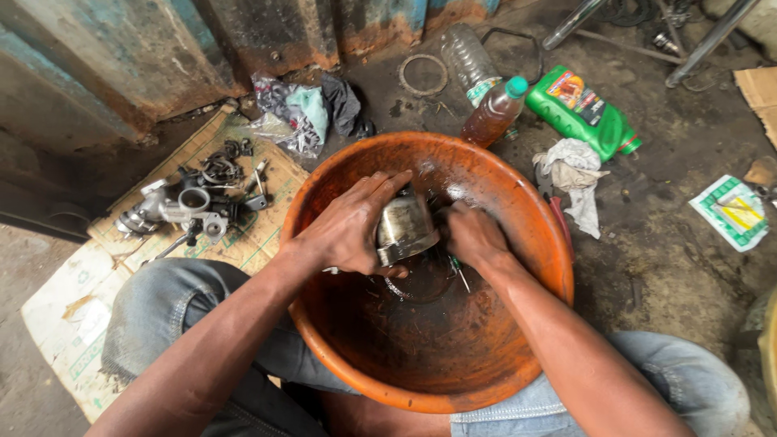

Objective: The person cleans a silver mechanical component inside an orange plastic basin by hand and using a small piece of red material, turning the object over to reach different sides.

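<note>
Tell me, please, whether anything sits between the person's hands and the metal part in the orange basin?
Nothing visible does: the left hand and right hand both already grip the metal part over the orange basin.

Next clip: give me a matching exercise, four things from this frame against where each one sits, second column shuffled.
Things:
1. metal cup-shaped part
2. green oil bottle
3. white rag
4. carburetor and small metal parts

Places:
A. lying on the ground, right of the orange basin
B. on flattened cardboard, left of the basin
C. held by the left hand over the basin, the right hand against it
D. on its side on the ground, beyond the basin

Pairs: 1-C, 2-D, 3-A, 4-B
</note>
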